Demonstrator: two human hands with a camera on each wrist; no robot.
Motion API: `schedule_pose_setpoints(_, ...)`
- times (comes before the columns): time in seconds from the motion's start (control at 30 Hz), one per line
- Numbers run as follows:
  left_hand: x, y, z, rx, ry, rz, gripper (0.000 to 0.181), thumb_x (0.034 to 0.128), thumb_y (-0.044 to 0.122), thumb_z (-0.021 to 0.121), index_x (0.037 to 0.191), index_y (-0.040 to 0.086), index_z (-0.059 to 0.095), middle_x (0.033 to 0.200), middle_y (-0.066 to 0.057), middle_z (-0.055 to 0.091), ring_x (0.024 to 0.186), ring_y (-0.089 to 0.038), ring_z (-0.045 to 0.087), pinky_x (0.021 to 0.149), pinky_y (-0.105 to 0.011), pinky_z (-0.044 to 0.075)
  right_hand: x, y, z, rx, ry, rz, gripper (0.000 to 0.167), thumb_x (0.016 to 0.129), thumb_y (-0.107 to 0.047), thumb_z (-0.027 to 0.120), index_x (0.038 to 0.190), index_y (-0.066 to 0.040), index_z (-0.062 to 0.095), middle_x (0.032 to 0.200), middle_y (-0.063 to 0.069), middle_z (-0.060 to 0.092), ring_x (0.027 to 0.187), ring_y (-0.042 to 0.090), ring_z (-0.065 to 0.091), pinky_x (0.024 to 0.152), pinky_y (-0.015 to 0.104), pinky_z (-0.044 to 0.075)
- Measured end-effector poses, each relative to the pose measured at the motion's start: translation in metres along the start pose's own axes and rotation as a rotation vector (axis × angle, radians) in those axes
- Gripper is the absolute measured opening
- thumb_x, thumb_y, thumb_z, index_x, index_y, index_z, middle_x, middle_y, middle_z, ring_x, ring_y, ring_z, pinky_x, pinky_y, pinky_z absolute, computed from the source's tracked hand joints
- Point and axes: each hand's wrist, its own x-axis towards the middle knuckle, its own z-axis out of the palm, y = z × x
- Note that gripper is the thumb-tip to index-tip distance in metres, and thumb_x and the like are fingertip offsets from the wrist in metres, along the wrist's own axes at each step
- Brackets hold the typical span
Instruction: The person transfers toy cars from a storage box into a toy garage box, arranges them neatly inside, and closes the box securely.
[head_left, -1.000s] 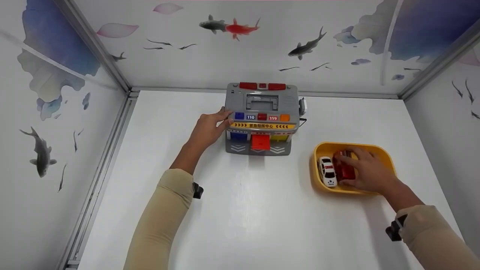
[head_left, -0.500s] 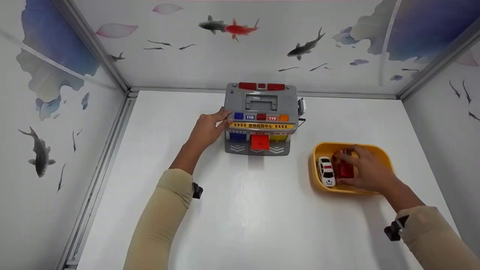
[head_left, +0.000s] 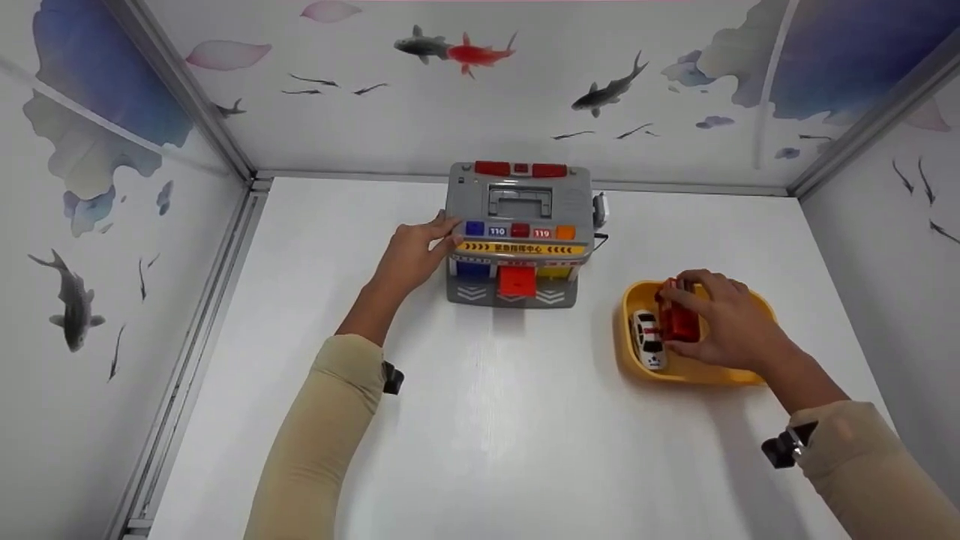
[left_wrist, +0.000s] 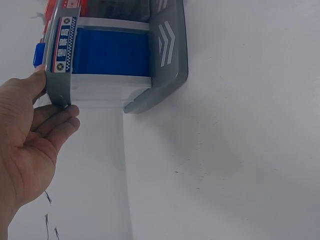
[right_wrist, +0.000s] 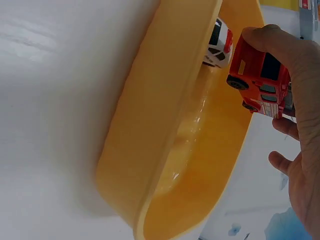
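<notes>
A grey toy station (head_left: 522,204) with a red ramp (head_left: 517,281) in its middle bay stands at the back of the table. My left hand (head_left: 411,256) grips the left edge of its roof, beside the blue door (left_wrist: 112,52). Over the yellow tub (head_left: 627,337), my right hand (head_left: 731,319) pinches a red toy fire truck (right_wrist: 260,75) between thumb and fingers, raised off the tub's floor. In the tub's left end lies a white toy police car (head_left: 649,341), close beside the truck.
The white table (head_left: 480,420) meets a printed back wall (head_left: 510,120) right behind the station. Side walls rise at left and right. A small white part (head_left: 601,210) and a dark hook stick out from the station's right side.
My right hand has risen a little with the red truck, lifting it from the tub's floor. The left hand keeps its grip on the station's roof edge.
</notes>
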Motion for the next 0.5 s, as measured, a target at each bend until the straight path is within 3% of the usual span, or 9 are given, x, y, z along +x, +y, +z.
schedule_pose_setpoints(0.27,0.0,0.002,0.001,-0.009,-0.003,-0.018,0.052,0.1135,0.048,0.061,0.162,0.03,0.056,0.172,-0.005,0.045,0.162,-0.029,0.047,0.134,-0.049,0.039,0.015,-0.016,0.001,0.003,0.002,-0.054,0.08,0.084,-0.043,0.096,0.154,-0.019,0.065,0.157,0.019,0.052,0.145,0.048,0.048,0.119,0.078,0.041)
schedule_pose_setpoints(0.5,0.0,-0.001,0.001,-0.019,0.015,0.019,0.052,0.113,0.045,0.063,0.161,0.028,0.058,0.17,-0.008,0.047,0.16,-0.031,0.049,0.133,-0.049,0.041,0.024,-0.029,0.003,0.039,0.038,-0.09,0.077,0.086,-0.046,0.094,0.154,-0.022,0.065,0.158,0.02,0.052,0.144,0.051,0.048,0.121,0.076,0.039)
